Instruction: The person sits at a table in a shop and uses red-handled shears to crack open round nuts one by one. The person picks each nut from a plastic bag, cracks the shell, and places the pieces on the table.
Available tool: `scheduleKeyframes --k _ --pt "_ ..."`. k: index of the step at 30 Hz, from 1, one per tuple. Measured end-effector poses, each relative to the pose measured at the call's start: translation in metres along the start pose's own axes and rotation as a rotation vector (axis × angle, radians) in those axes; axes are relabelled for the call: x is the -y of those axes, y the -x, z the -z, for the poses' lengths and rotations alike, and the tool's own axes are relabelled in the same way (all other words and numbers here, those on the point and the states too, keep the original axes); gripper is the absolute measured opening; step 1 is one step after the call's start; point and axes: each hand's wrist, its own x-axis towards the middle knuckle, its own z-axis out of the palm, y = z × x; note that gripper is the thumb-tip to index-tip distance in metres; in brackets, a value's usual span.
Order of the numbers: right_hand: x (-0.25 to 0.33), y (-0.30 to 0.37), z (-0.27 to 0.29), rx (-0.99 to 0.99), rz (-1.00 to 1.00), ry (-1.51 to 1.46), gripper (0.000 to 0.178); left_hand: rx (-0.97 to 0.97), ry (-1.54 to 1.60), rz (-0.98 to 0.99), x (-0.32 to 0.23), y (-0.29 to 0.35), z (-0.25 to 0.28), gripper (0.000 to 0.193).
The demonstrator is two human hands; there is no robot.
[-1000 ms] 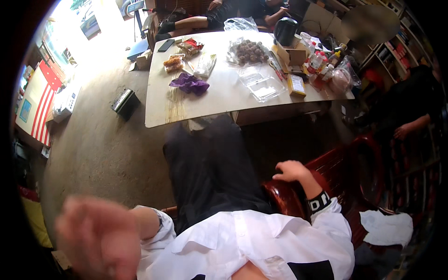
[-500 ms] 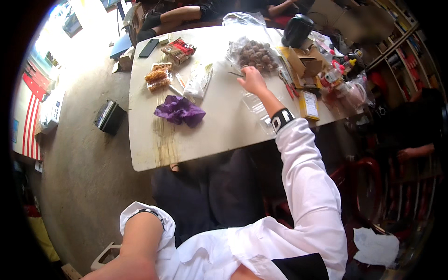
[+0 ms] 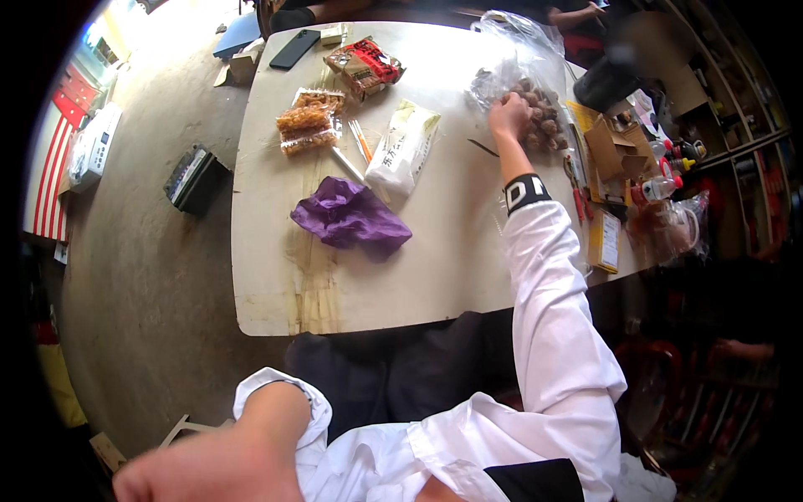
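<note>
My right hand [image 3: 510, 115] reaches to the far right of the table [image 3: 452, 276], onto a pile of round brown nuts or fruits [image 3: 545, 125] in an open clear plastic bag [image 3: 523, 38]. Its fingers curl down at the pile's left side; what they hold, if anything, is hidden. Beside the wrist a thin dark strip [image 3: 483, 147] lies on the tabletop. Low at the left, my left hand [image 3: 209, 468] is near my body, away from the table. Motion blurs it, and its fingers cannot be made out.
On the table's left lie a purple crumpled cloth or bag [image 3: 351, 219], a white packet [image 3: 405, 149], brown snack packs [image 3: 309, 124], a red-brown packet [image 3: 365, 67] and a phone [image 3: 294, 49]. To the right stand red-handled pliers [image 3: 577, 188], an open carton [image 3: 617, 146] and bottles [image 3: 657, 188].
My right hand has moved from beside the pile onto it; the dark strip near its fingertips now lies apart from them. My left hand has come into view. The whole view has shifted.
</note>
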Motion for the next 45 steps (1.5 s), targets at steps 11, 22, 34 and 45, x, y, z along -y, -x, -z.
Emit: scheduleKeyframes --k 11,22,34,45 --pt "0.020 0.035 0.050 0.117 0.250 -0.314 0.017 0.239 0.513 0.883 0.028 0.015 -0.044 0.026" --pt "0.043 0.162 0.105 0.238 0.526 -0.426 0.014 0.301 0.776 0.736 -0.036 -0.047 -0.032 0.019" --pt "0.068 0.248 0.163 0.119 0.479 -0.602 0.012 0.432 0.168 1.096 0.032 0.055 0.017 0.016" --pt "0.084 0.292 0.142 0.461 0.351 -0.741 0.011 1.058 -1.208 0.945 0.093 0.263 0.077 0.038"
